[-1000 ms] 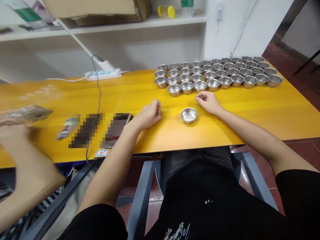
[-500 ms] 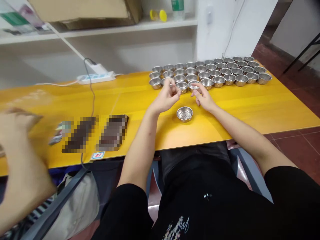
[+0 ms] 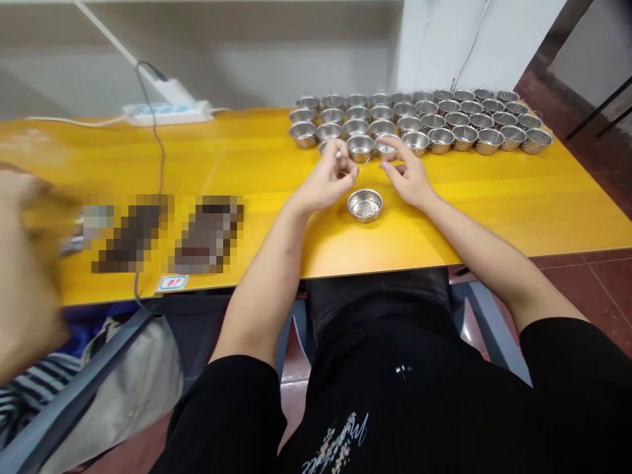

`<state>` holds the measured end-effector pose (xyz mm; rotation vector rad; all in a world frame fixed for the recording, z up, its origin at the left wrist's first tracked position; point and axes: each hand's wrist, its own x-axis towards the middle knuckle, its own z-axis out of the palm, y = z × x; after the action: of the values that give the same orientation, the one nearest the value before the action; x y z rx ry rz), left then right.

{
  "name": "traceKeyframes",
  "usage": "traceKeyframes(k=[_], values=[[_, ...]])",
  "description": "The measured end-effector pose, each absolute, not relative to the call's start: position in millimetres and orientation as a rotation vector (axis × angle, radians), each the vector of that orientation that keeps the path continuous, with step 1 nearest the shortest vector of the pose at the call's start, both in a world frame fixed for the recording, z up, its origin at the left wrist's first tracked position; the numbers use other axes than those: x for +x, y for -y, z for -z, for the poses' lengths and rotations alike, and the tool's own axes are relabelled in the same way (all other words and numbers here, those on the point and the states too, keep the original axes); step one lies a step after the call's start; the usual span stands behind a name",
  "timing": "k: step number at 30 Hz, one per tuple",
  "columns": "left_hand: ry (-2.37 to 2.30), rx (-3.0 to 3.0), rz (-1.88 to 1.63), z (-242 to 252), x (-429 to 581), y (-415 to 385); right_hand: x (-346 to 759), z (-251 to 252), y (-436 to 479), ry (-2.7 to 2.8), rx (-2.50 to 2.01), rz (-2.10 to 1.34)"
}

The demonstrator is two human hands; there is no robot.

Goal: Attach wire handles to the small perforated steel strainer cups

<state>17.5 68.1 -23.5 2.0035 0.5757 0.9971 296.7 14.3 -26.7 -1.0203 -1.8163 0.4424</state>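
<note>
The person's left hand [image 3: 326, 179] is closed in a fine pinch, thumb and fingertips together on what looks like a thin metal wire [image 3: 356, 166], which angles up toward the far right; it is too fine to make out its ends. The right hand [image 3: 405, 175] is open and relaxed, its fingers loosely curled and parted, their tips just beside a small stainless perforated strainer [image 3: 386, 146] at the near edge of the group; whether they touch it cannot be told. A lone strainer [image 3: 364, 205] sits upright on the yellow worktop [image 3: 543, 197], rim up, just nearer than the hands and between them. The rows of strainers [image 3: 444, 115] stand close together across the far right of the worktop. To the far left lie a white power strip [image 3: 168, 113] and pixelated, unreadable objects [image 3: 133, 230], while another person's blurred hand [image 3: 24, 263] intrudes at the left edge. With a piece this thin, a pinch close to its tip and steady wrists should give the best control, and the free hand would do well to hold a strainer by its rim, leaving the perforations unobstructed.
</note>
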Motion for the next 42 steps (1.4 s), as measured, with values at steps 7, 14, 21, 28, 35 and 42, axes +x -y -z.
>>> traceKeyframes(k=[7,14,21,28,35,42], values=[[-0.521,2.094,-1.017,21,25,-58,293,22,-10,1.799,-0.994,-0.523],[-0.553,2.109,-1.058,26,28,-58,297,26,-12,1.761,-1.037,-0.547],[-0.556,1.972,-1.051,31,32,-61,306,21,-13,1.795,-1.081,-0.456],[-0.674,1.842,-1.079,18,27,-63,312,12,-11,1.675,-1.074,-0.599],[-0.841,1.807,-1.004,4,20,-56,306,6,-2,1.547,-1.036,-1.073],[-0.813,1.860,-0.951,-6,21,-43,302,-7,6,1.395,-0.825,-1.458]])
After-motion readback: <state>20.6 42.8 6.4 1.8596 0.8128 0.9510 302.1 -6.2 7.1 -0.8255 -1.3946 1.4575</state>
